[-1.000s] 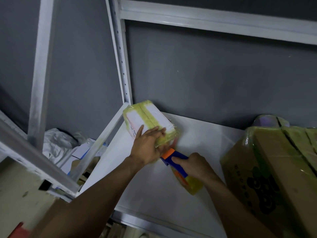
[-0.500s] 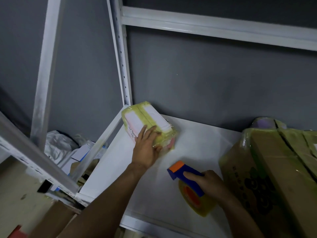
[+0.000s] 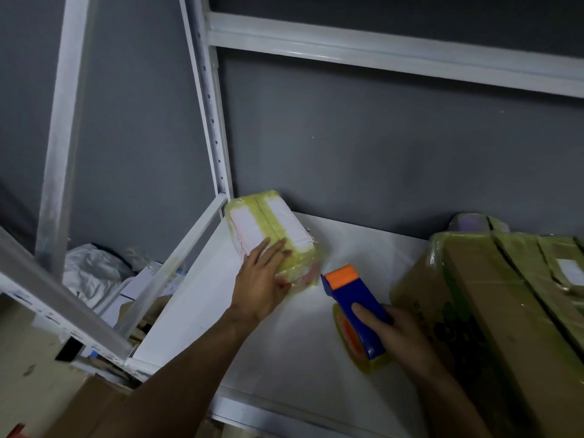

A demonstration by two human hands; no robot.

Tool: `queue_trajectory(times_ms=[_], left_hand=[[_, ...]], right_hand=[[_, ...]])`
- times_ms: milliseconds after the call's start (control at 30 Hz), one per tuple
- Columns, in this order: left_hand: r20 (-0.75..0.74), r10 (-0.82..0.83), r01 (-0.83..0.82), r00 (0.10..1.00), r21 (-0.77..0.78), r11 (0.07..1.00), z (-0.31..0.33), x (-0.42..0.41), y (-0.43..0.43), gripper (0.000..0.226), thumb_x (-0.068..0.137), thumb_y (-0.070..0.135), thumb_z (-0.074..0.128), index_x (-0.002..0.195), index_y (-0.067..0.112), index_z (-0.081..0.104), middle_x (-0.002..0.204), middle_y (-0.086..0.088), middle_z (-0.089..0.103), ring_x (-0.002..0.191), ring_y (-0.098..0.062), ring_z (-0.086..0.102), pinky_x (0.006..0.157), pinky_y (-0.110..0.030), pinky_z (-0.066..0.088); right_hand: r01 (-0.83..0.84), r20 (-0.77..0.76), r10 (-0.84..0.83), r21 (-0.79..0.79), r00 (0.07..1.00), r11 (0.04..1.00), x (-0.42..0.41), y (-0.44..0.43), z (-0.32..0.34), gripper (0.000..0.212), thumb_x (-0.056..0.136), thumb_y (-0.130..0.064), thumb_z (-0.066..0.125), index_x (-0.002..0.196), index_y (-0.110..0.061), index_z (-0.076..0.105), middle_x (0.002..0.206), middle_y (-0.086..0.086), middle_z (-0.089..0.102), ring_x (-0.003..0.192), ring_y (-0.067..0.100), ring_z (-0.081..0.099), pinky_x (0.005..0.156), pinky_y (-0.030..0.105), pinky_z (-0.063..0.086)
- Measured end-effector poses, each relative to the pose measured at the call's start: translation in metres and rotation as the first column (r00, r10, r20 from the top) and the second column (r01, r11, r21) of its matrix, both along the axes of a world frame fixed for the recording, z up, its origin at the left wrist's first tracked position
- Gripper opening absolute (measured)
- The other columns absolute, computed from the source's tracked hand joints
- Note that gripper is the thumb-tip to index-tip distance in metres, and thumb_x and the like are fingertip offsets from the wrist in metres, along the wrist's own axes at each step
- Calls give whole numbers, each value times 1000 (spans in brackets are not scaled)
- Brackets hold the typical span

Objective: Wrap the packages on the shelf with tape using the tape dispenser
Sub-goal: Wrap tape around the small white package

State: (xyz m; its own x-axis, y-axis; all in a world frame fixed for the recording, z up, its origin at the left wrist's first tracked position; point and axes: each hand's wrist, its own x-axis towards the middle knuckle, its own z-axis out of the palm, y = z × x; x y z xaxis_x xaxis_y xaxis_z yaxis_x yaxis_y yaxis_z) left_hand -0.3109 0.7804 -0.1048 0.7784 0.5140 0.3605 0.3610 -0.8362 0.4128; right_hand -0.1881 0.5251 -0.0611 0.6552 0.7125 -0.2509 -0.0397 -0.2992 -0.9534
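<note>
The white shelf board (image 3: 284, 368) sat in a white metal frame (image 3: 379, 55). A small package (image 3: 271, 226), bound in yellowish tape with white labels showing, lay flat on the board at its back left corner. Well to the right of the package stood a large cardboard box (image 3: 493, 311), also taped. Between package and box the tape dispenser (image 3: 355, 300) was low over the board. Whether it touched could not be told.

Two hands are shown: left hand (image 3: 260, 281), right hand (image 3: 403, 335). One tape dispenser (image 3: 344, 292) and one small taped package (image 3: 268, 222) are counted, plus one large wrapped box (image 3: 493, 311), possibly two.
</note>
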Motion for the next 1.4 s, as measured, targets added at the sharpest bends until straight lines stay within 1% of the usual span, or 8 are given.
queue_trajectory(times_ms=[233, 400, 500, 567, 700, 800, 1067, 1400], left_hand=[[109, -217, 223, 970, -44, 974, 4, 0, 2, 71, 72, 36, 91, 136, 21, 64, 148, 5, 52, 140, -19, 37, 115, -43, 40], [-102, -222, 225, 970, 18, 974, 12, -4, 23, 75, 79, 47, 82, 146, 39, 49, 157, 24, 33, 152, -3, 19, 120, -64, -10], [-129, -253, 243, 959, -90, 966, 18, -17, 26, 65, 88, 42, 75, 146, 40, 47, 158, 29, 24, 155, -5, 0, 122, -58, -11], [97, -237, 253, 967, -221, 942, 28, -24, 15, 47, 90, 22, 65, 134, 37, 62, 154, 25, 40, 155, -13, 10, 124, -44, 4], [332, 95, 219, 939, -785, 580, 61, -36, -21, 31, 97, 11, 63, 111, 36, 76, 122, 8, 71, 116, -8, 62, 92, -24, 54], [259, 20, 229, 966, -887, 401, 73, -50, -34, 28, 91, 45, 61, 93, 26, 82, 91, 8, 77, 82, 1, 68, 68, -6, 46], [253, 30, 212, 967, -864, 456, 63, -54, -39, 12, 94, 19, 71, 88, 21, 81, 86, -4, 75, 78, -10, 66, 71, -17, 50], [261, 27, 187, 965, -754, 629, 64, -56, -42, 16, 92, 17, 73, 85, 29, 80, 85, 15, 77, 83, 0, 69, 72, -9, 49]], right_hand=[[-119, 69, 119, -2, 991, 993, 6, -6, -1, 49, 86, -54, 80, 106, -9, 75, 97, 15, 77, 94, 37, 73, 83, 43, 54], [-215, 129, 220, -51, 967, 975, 4, 3, 3, 56, 75, -65, 75, 98, -14, 71, 91, 10, 75, 86, 30, 72, 76, 37, 50], [-259, 144, 270, -93, 952, 961, 4, 10, 8, 54, 74, -66, 73, 98, -18, 71, 91, 5, 75, 86, 25, 73, 77, 37, 52], [-301, 152, 317, -119, 936, 946, 4, 14, 14, 55, 74, -67, 73, 99, -18, 70, 92, 3, 75, 86, 23, 73, 76, 35, 54], [-349, 176, 367, -125, 913, 929, 3, 17, 22, 50, 75, -64, 73, 98, -20, 69, 92, 1, 74, 85, 21, 72, 76, 35, 53], [-369, 164, 383, -108, 909, 923, 3, 17, 23, 50, 78, -60, 74, 102, -17, 69, 96, 3, 74, 89, 23, 73, 78, 36, 55], [-397, 143, 409, -109, 901, 911, 1, 14, 23, 39, 86, -42, 76, 110, -12, 69, 101, 5, 76, 93, 21, 74, 80, 29, 57], [-290, 264, 338, -205, 903, 935, -16, 22, 24, 53, 83, -65, 76, 95, -15, 67, 82, 5, 71, 75, 24, 71, 68, 32, 53]])
